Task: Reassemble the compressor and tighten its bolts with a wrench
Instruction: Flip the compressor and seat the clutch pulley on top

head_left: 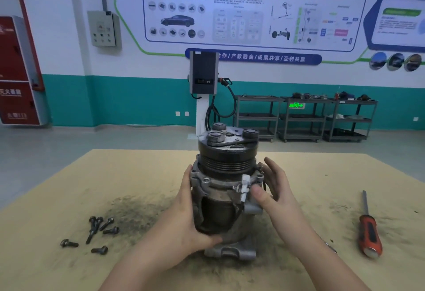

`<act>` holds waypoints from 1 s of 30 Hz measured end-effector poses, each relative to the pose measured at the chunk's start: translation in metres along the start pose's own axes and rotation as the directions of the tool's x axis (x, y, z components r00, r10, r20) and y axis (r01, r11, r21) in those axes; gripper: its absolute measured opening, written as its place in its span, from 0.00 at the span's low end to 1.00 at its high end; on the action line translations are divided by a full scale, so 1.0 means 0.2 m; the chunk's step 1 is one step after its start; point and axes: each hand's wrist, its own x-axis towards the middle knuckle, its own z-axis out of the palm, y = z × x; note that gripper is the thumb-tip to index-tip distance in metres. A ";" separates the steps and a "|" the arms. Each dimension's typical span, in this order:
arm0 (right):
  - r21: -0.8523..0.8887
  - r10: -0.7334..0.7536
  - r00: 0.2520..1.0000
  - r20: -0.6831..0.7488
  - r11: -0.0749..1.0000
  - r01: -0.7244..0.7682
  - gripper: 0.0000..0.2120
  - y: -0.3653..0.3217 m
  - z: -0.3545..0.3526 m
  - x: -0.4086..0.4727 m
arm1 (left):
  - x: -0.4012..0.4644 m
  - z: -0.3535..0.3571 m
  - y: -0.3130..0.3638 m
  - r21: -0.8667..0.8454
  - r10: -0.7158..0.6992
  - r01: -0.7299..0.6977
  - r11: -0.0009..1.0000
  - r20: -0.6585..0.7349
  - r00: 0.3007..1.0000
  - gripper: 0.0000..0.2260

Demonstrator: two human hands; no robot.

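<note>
The compressor [224, 182] stands upright in the middle of the cardboard sheet [69, 198], its black pulley and clutch plate on top and a silver mounting foot at the bottom. My left hand [190, 219] grips the left side of the grey housing, thumb curled under its lower front. My right hand [273, 189] lies against the right side with fingers straight, thumb touching the white connector [245, 187]. Several dark bolts [99, 231] lie loose on the cardboard to the left. No wrench is visible.
An orange-handled screwdriver [368, 228] lies at the right on the cardboard. Dark grime is smeared around the compressor base. Behind the bench stand a charging post [203, 77] and metal shelf carts [305, 118] along the wall.
</note>
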 end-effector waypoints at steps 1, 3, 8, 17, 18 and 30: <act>-0.003 -0.015 1.000 -0.005 1.000 0.015 0.47 0.00 0.00 0.00 | -0.01 -0.02 -0.01 0.010 -0.033 0.033 0.999 0.056 0.998 0.63; -0.022 -0.054 0.998 -0.014 0.998 0.054 0.41 0.01 0.01 -0.01 | -0.03 -0.08 -0.01 -0.039 -0.063 0.071 0.997 0.192 0.979 0.64; 0.031 -0.113 0.992 -0.063 0.993 0.115 0.31 0.01 0.06 -0.02 | -0.01 -0.13 0.02 -0.352 0.057 -0.016 0.936 0.105 0.993 0.45; 0.077 -0.145 0.983 -0.112 0.985 0.154 0.28 0.02 0.05 -0.01 | 0.12 0.09 0.07 -0.394 0.004 -0.122 0.911 -0.288 0.958 0.40; 0.069 -0.146 0.981 -0.127 0.985 0.155 0.30 0.02 0.04 -0.01 | 0.12 0.10 0.08 -0.390 -0.005 -0.123 0.912 -0.310 0.951 0.43; -0.039 -0.127 0.984 -0.121 0.992 0.123 0.34 -0.01 0.09 -0.02 | 0.12 0.12 0.03 -0.451 -0.047 -0.144 0.881 -0.386 0.921 0.39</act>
